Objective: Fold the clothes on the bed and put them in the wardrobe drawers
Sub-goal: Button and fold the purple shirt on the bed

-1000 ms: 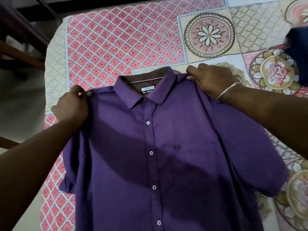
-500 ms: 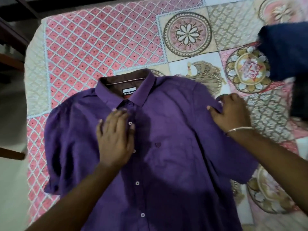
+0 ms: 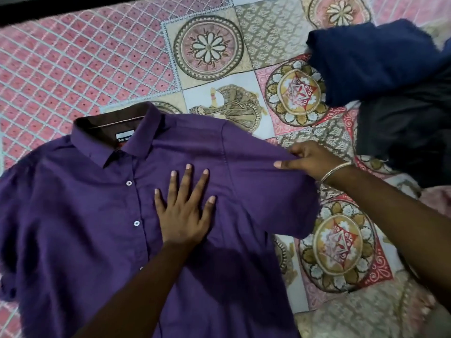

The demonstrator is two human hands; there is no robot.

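A purple short-sleeved button shirt (image 3: pixel 80 215) lies face up on the patterned bedspread (image 3: pixel 73 57), collar toward the far side. My left hand (image 3: pixel 185 211) presses flat on the shirt's chest, fingers spread, just right of the button placket. My right hand (image 3: pixel 310 161), with a metal bangle on the wrist, pinches the top edge of the shirt's right sleeve and holds it pulled outward.
A dark blue garment (image 3: pixel 371 59) lies crumpled at the upper right of the bed, with a black garment (image 3: pixel 405 132) under and beside it. The bed's dark far edge (image 3: pixel 73 6) runs along the top left.
My left hand slid from the collar buttons to the right side of the chest and spread flat. My right hand now pinches the sleeve edge and has drawn it outward. The view shifted right.
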